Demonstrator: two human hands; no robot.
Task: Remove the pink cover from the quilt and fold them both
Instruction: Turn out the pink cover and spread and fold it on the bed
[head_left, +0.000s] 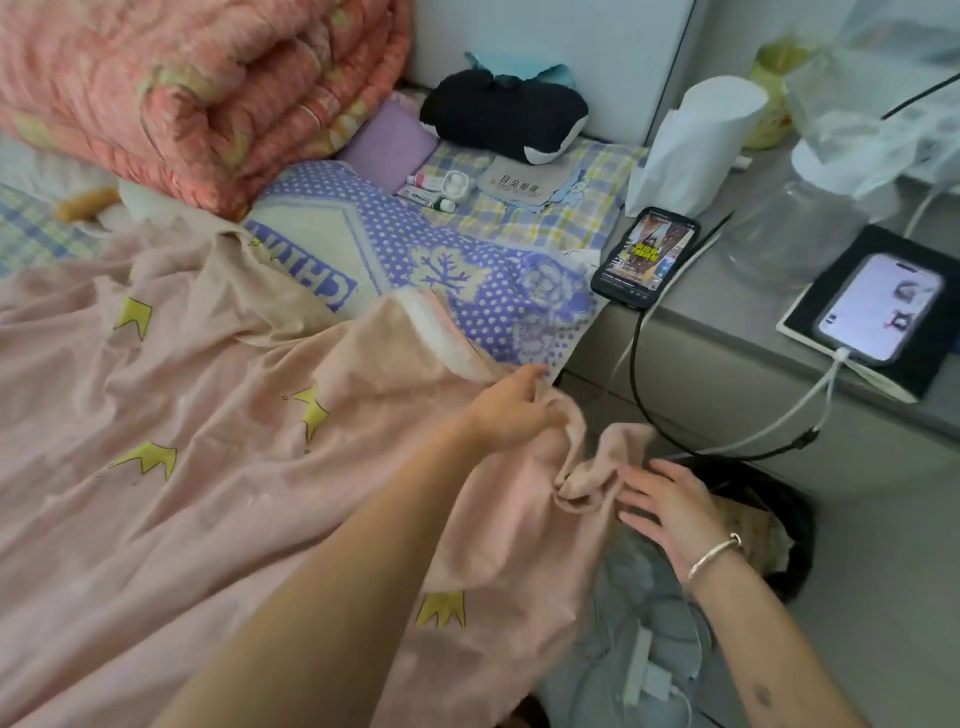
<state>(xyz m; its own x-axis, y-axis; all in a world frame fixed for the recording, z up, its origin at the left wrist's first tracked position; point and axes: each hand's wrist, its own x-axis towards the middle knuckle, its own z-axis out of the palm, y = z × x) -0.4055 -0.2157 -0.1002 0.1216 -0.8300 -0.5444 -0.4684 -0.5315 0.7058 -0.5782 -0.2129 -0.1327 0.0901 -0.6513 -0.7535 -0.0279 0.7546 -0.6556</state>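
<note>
Pink cover (208, 467): spread over the bed across the left and centre of the frame, printed with yellow crowns. One corner is bunched up at centre right, where it hangs past the bed's edge.
Quilt (441, 332): only a white strip shows, at the cover's open edge just above centre. The rest is hidden inside, so the cover looks to be still on.
Left hand (511, 410): centre right, fingers curled into a fold of the cover beside the bunched corner and grasping it, probably to steady the cloth while the corner is worked.
Right hand (670, 506): lower right, a bracelet (714, 556) on the wrist. The fingers are spread and nearly straight, their tips touching the bunched corner, released and grasping nothing.
Step, by my reading: finding the opening at this corner to start pulling the quilt free. Neither piece is folded yet, so the task is at an early stage.
Folded blanket (208, 104): upper left, stacked at the head of the bed, clear of the work.
Purple dotted cloth (441, 249): upper centre, partly under the cover's top edge.
Phone (644, 254): upper right, at the bed's edge. Its cable (636, 374) drops close to the bunched corner and could snag if the cover is pulled hard.
</note>
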